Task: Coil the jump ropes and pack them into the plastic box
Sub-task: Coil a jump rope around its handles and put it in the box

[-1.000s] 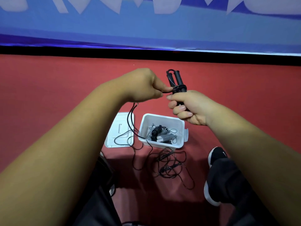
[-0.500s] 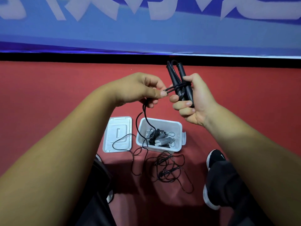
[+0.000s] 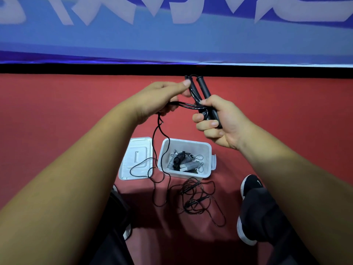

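Black handles [image 3: 204, 87]: two slim black plastic jump rope handles, side by side, tilted up and away; clamped in the right hand, above the box
Right hand [image 3: 223, 123]: fingers curled tight round the lower part of the handles; thumb lying along the top
Black cord [image 3: 188, 106]: thin black cord wrapped across the handles just above the right fingers; runs across into the left hand; hangs from it to the floor, crossing the lid
Left hand [image 3: 158, 98]: thumb pressed to forefinger beside the handle tops; lower fingers curled round the cord
Plastic box [image 3: 209, 150]: translucent white rectangular tub, open, on the red floor [image 3: 76, 111] below the hands; grey coiled bundles [image 3: 191, 165] and black pieces inside
Lid [image 3: 137, 159]: white plastic lid, flat, just beside the box's left wall
Tangle [image 3: 196, 199]: loose thin black cord on the floor, just in front of the box; whether it is the same rope, cannot tell
Shoe [image 3: 250, 185]: black with white sole; right of the tangle
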Demonstrator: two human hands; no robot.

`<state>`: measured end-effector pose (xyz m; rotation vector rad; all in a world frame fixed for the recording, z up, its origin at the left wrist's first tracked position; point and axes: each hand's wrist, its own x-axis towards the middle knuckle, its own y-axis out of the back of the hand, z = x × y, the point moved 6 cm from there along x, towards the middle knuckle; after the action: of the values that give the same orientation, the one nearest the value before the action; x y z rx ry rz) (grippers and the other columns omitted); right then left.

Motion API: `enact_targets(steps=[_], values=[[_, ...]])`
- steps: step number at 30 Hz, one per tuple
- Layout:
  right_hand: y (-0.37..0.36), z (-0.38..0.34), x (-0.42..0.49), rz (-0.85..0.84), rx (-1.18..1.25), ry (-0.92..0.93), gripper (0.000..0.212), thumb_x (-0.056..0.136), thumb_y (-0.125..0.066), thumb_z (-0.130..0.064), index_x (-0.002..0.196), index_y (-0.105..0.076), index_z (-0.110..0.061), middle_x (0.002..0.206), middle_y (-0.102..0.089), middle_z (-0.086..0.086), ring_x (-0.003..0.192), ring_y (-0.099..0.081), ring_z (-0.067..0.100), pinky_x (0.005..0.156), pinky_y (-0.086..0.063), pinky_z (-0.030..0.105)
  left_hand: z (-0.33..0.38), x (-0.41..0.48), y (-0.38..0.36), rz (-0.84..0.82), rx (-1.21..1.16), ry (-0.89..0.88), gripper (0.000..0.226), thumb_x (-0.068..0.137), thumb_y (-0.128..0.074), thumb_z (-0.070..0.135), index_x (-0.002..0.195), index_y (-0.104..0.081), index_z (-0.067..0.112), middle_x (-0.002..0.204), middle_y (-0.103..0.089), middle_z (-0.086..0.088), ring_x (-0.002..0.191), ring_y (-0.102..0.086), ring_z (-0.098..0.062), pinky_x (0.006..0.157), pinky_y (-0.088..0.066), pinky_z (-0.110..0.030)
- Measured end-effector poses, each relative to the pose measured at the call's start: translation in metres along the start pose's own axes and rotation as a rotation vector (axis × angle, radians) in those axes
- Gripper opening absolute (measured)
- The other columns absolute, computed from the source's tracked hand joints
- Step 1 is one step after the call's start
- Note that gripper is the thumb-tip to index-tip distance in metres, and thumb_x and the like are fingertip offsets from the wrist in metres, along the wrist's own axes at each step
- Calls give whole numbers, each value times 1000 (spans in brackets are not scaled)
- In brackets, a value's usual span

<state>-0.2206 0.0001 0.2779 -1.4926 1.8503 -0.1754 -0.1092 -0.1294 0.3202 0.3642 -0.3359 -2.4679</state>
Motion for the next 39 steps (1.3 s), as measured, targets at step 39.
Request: enact_targets(steps=[39], values=[[20, -7, 12, 131, 165, 89, 13, 100, -58, -29, 92, -56, -19, 69, -43, -4, 50, -29, 4, 42, -15, 17, 9, -13, -9, -233, 210, -104, 39, 102, -62, 46, 92, -77, 11, 60, -43, -3, 60, -35, -20, 57, -32, -29]])
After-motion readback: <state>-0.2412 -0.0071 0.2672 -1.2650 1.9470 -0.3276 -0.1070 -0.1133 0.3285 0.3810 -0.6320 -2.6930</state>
